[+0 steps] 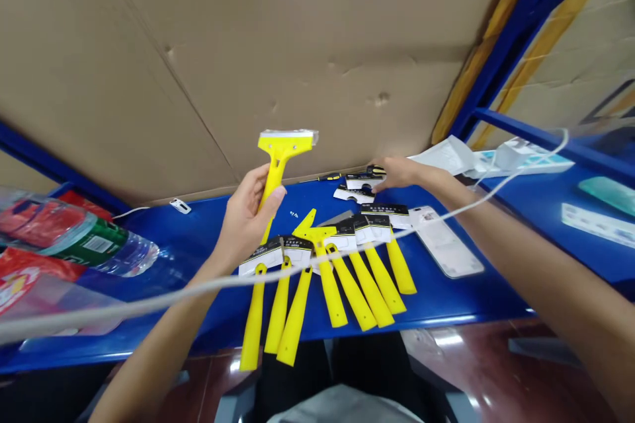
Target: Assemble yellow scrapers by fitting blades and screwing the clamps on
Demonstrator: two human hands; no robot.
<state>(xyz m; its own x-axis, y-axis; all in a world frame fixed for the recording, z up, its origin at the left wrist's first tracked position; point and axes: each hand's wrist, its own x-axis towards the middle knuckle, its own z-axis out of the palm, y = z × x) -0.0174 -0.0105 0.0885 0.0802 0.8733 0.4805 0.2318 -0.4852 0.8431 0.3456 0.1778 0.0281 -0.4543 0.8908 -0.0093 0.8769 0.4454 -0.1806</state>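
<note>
Within the curled left hand (pixel 244 215), holds the yellow scraper (pixel 276 173) with its long axis nearly upright, and with the right hand (pixel 395 173), bent-fingered in an unclear grip, touches the printed cards (pixel 355 182) on the blue table (pixel 186 234), off to the scraper's right and nearer that hand.

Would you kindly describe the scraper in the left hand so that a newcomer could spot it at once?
Find the blue table in front of the tall brown cardboard. Over it, the left hand grips a yellow scraper with its wide head uppermost. Unlike the yellow handles lying below, it is raised in the hand.
</note>
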